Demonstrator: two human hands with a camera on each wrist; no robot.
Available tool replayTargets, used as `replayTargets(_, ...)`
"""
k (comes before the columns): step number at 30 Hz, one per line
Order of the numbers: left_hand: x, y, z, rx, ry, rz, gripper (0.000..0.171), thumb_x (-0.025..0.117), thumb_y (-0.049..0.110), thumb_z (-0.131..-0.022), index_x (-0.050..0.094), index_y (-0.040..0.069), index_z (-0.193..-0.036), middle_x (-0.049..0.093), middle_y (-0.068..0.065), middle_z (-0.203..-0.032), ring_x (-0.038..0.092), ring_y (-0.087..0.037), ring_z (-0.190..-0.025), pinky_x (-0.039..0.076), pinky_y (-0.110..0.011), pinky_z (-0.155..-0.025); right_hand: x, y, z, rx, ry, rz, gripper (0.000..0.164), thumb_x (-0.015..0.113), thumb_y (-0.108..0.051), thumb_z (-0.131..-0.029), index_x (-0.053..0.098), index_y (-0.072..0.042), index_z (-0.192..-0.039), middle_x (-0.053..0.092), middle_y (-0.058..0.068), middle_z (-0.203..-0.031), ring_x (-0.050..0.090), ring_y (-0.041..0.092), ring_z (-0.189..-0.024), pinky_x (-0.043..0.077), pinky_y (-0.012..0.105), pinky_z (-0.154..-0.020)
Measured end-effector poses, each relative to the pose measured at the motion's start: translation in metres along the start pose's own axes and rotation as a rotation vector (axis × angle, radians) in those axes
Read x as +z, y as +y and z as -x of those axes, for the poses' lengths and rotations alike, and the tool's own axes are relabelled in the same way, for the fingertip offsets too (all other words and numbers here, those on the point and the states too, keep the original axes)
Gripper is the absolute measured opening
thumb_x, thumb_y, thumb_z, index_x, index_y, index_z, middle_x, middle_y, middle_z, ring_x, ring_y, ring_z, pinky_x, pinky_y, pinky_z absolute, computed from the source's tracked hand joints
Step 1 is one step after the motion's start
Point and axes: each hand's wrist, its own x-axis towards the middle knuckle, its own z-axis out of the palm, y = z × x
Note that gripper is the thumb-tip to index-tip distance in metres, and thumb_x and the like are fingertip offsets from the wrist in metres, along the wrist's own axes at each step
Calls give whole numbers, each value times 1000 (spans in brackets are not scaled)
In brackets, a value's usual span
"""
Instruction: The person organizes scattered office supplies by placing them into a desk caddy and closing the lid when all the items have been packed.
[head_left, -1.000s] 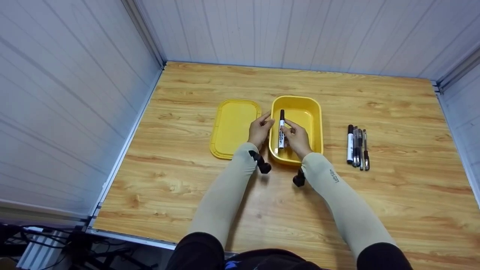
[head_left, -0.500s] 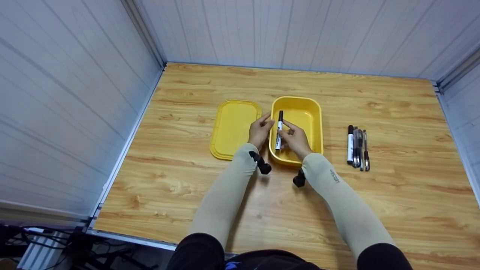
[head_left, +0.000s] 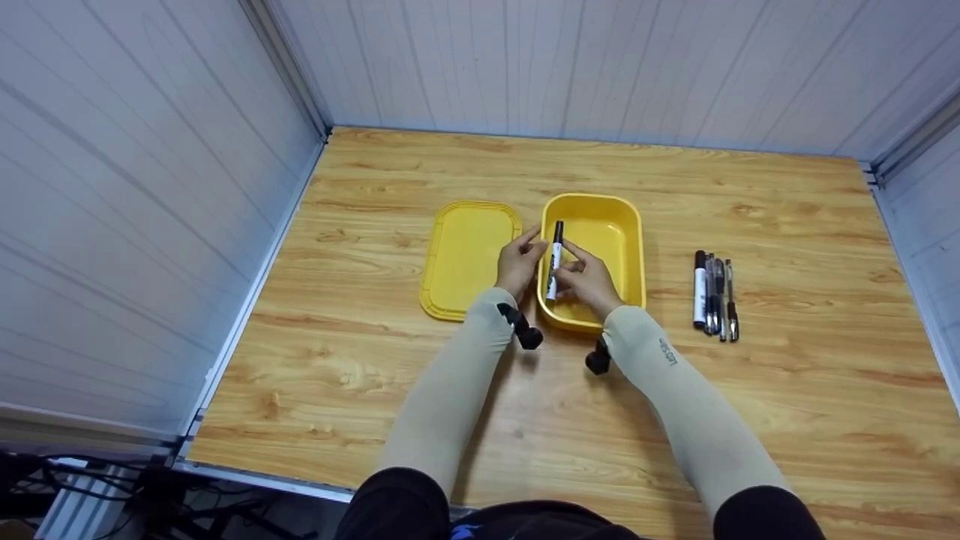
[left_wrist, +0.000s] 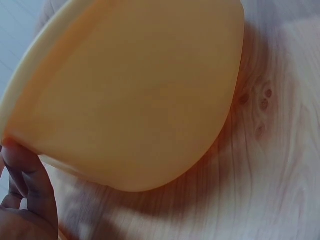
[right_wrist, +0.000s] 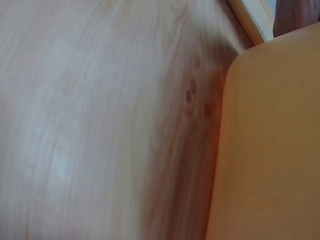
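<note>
Inside the yellow box [head_left: 634,247], a white marker with a black cap [head_left: 556,255] lies along the left wall, cap toward the far end. My right hand [head_left: 589,283] reaches in over the near part of the box and pinches the marker from its right side. Outside the left wall, my left hand [head_left: 517,264] touches the box near its rim. The left wrist view shows a digit of that hand [left_wrist: 35,187] against the rim's underside. In the right wrist view the box wall [right_wrist: 270,140] hides the right hand.
A flat yellow lid [head_left: 469,255] lies left of the box. To the right, another black-capped marker [head_left: 700,291] lies beside several pens [head_left: 721,296], side by side. Pale panels [head_left: 465,67] stand behind and at both sides of the wooden table [head_left: 360,360].
The marker has shifted left and lower inside the box, toward the left wall, with my right hand moving slightly along. My left hand, the box and the lid have stayed put.
</note>
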Motion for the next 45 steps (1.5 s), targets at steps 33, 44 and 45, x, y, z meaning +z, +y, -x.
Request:
replayTargets(33, 1, 0, 2, 10, 5, 17, 40, 65, 15, -96, 62, 17, -135, 67, -7, -94, 59, -13, -82, 48, -19, -69, 4, 2, -1, -2, 16, 145, 64, 65, 0, -92, 41, -12, -150, 65, 11, -92, 65, 12, -63, 58, 27, -59)
replayTargets(44, 1, 0, 1, 23, 5, 0, 40, 65, 14, -95, 62, 16, -135, 63, -2, -87, 55, -10, -79, 45, -17, -69, 6, 0, -2, 10, 31, 171, 61, 66, -1, -91, 46, -11, -147, 64, 7, -84, 66, 11, -60, 58, 28, -58)
replayTargets(45, 1, 0, 1, 24, 4, -1, 40, 65, 15, -95, 62, 15, -136, 64, -2, -88, 56, -10, -80, 46, -17, -70, 6, 0, -3, 13, 33, 169, 60, 66, 0, -91, 46, -11, -147, 64, 7, -84, 66, 11, -61, 58, 28, -58)
